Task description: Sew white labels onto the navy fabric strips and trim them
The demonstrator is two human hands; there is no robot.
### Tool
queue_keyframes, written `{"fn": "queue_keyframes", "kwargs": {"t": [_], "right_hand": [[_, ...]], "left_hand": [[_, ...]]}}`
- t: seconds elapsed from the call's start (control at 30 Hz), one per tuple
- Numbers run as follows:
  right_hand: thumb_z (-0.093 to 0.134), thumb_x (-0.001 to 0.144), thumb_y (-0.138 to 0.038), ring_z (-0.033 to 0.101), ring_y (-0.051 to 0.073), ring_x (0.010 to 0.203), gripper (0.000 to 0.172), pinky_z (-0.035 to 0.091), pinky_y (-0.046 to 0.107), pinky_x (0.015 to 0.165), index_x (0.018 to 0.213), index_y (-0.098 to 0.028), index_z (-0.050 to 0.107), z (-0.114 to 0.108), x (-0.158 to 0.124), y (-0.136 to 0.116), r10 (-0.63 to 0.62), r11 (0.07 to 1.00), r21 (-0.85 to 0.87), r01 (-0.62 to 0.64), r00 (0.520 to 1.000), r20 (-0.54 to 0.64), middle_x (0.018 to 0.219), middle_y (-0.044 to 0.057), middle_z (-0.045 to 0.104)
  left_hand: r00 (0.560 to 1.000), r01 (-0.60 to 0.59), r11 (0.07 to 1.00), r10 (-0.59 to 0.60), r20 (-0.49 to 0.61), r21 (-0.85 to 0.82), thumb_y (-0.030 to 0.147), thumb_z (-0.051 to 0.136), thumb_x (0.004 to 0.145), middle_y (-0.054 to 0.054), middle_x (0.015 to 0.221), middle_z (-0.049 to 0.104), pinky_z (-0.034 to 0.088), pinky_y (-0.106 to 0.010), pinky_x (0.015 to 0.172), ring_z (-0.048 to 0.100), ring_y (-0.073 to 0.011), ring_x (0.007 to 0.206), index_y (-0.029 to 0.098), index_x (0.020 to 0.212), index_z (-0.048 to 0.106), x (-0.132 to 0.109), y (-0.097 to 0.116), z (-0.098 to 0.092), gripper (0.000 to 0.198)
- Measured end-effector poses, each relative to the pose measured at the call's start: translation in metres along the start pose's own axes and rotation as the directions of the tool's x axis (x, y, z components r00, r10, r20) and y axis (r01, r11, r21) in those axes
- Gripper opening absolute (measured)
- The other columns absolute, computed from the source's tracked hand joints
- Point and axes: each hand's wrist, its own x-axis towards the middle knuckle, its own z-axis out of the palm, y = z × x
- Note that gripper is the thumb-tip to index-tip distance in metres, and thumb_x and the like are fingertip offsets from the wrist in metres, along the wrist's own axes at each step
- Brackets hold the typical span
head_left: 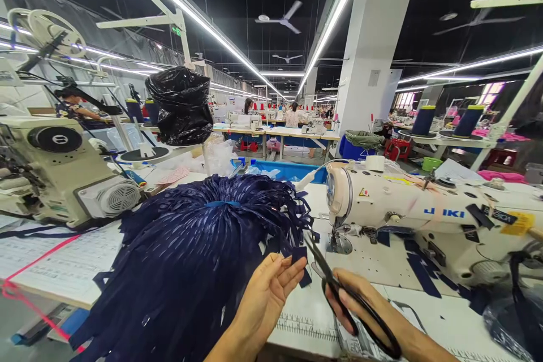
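My left hand, palm turned up, pinches a small navy fabric strip between thumb and fingers. Black-handled scissors are gripped in my right hand, their blades pointing up and away, just right of the strip. Beside my left hand, a large bundle of navy fabric strips spreads over the table and hangs off its front edge. A blue band gathers the bundle at its middle. Right of the bundle stands a white JUKI sewing machine.
Navy scraps lie on the machine bed. Ruler markings run along the front of the white table. Another machine stands left, with a black plastic bag behind it. A pink ribbon crosses the left table edge. Several people sit farther back.
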Motion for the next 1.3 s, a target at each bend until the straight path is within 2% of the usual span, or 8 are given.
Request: {"fn": "queue_keyframes", "kwargs": {"t": [0.13, 0.53, 0.73, 0.87, 0.97, 1.1, 1.2, 1.3], "right_hand": [[0.038, 0.085, -0.062, 0.046, 0.01, 0.053, 0.046, 0.037, 0.021, 0.052, 0.085, -0.018, 0.049, 0.005, -0.015, 0.009, 0.158, 0.983, 0.069, -0.167, 0.98, 0.119, 0.064, -0.002, 0.05], [0.043, 0.074, -0.073, 0.047, 0.011, 0.062, 0.056, 0.039, 0.02, 0.057, 0.084, -0.018, 0.051, 0.023, -0.014, 0.005, 0.264, 0.944, 0.203, -0.261, 0.965, 0.011, 0.072, 0.001, 0.05], [0.051, 0.073, -0.062, 0.029, 0.008, 0.048, 0.045, 0.027, 0.019, 0.046, 0.067, -0.02, 0.036, 0.017, -0.01, 0.008, 0.26, 0.966, 0.011, -0.259, 0.966, -0.006, 0.054, -0.007, 0.032], [0.057, 0.07, -0.041, 0.029, 0.009, 0.052, 0.034, 0.024, 0.021, 0.048, 0.058, -0.02, 0.033, -0.015, -0.019, 0.027, 0.178, 0.95, -0.236, -0.206, 0.975, -0.134, 0.054, -0.007, 0.031], [0.052, 0.072, -0.04, 0.039, 0.012, 0.052, 0.027, 0.026, 0.022, 0.049, 0.06, -0.02, 0.037, -0.053, -0.036, 0.049, 0.177, 0.822, -0.476, -0.313, 0.934, -0.309, 0.053, -0.005, 0.041], [0.049, 0.074, -0.032, 0.056, 0.022, 0.063, 0.012, 0.03, 0.026, 0.051, 0.069, -0.022, 0.051, -0.102, -0.061, 0.083, 0.112, 0.43, -0.717, -0.549, 0.82, -0.561, 0.064, 0.002, 0.059], [0.049, 0.078, -0.03, 0.061, 0.026, 0.069, 0.012, 0.034, 0.028, 0.053, 0.074, -0.021, 0.056, -0.122, -0.072, 0.103, 0.063, 0.212, -0.767, -0.605, 0.792, -0.607, 0.071, 0.006, 0.064], [0.05, 0.078, -0.023, 0.061, 0.027, 0.068, 0.009, 0.037, 0.031, 0.058, 0.074, -0.018, 0.057, -0.126, -0.071, 0.108, -0.071, 0.055, -0.81, -0.583, 0.807, -0.586, 0.071, 0.008, 0.064]], "left_hand": [[0.999, -0.023, 1.0, 0.022, 0.026, 0.005, 0.01, 0.065, 0.072, -0.006, 0.078, 0.067, 0.047, -0.034, 0.085, 0.062, -0.0265, 0.093, 0.014, 0.069, 0.054, 0.001, 0.001, 0.003, 0.012], [0.999, -0.019, 1.0, 0.018, 0.048, 0.024, 0.012, 0.068, 0.072, -0.006, 0.08, 0.066, 0.047, -0.033, 0.087, 0.062, -0.0243, 0.094, 0.014, 0.07, 0.055, 0.002, 0.0, 0.001, 0.013], [0.999, -0.006, 1.0, 0.006, 0.043, -0.001, 0.011, 0.066, 0.072, -0.007, 0.08, 0.067, 0.046, -0.036, 0.089, 0.06, -0.028, 0.098, 0.013, 0.066, 0.057, 0.004, -0.001, 0.001, 0.011], [0.999, 0.027, 0.998, -0.029, -0.037, -0.049, 0.009, 0.061, 0.074, -0.006, 0.076, 0.066, 0.048, -0.037, 0.088, 0.059, -0.0301, 0.1, 0.013, 0.065, 0.057, 0.003, 0.002, 0.001, 0.01], [0.997, 0.033, 0.999, -0.035, -0.07, -0.031, 0.006, 0.061, 0.071, -0.007, 0.078, 0.066, 0.048, -0.035, 0.087, 0.059, -0.03, 0.1, 0.013, 0.067, 0.058, 0.004, 0.002, 0.003, 0.008], [0.996, 0.032, 0.999, -0.031, -0.08, 0.018, 0.003, 0.066, 0.063, -0.004, 0.075, 0.065, 0.048, -0.034, 0.088, 0.061, -0.0288, 0.097, 0.013, 0.065, 0.057, 0.007, -0.004, 0.006, 0.014], [0.998, 0.021, 0.996, -0.016, -0.06, 0.084, 0.008, 0.074, 0.058, -0.002, 0.074, 0.064, 0.046, -0.035, 0.089, 0.062, -0.028, 0.095, 0.014, 0.063, 0.056, 0.01, -0.008, 0.009, 0.019], [1.0, -0.018, 0.978, 0.018, 0.002, 0.21, 0.019, 0.077, 0.058, -0.001, 0.077, 0.063, 0.041, -0.036, 0.094, 0.06, -0.0277, 0.098, 0.016, 0.062, 0.053, 0.009, -0.012, 0.012, 0.024]]}}
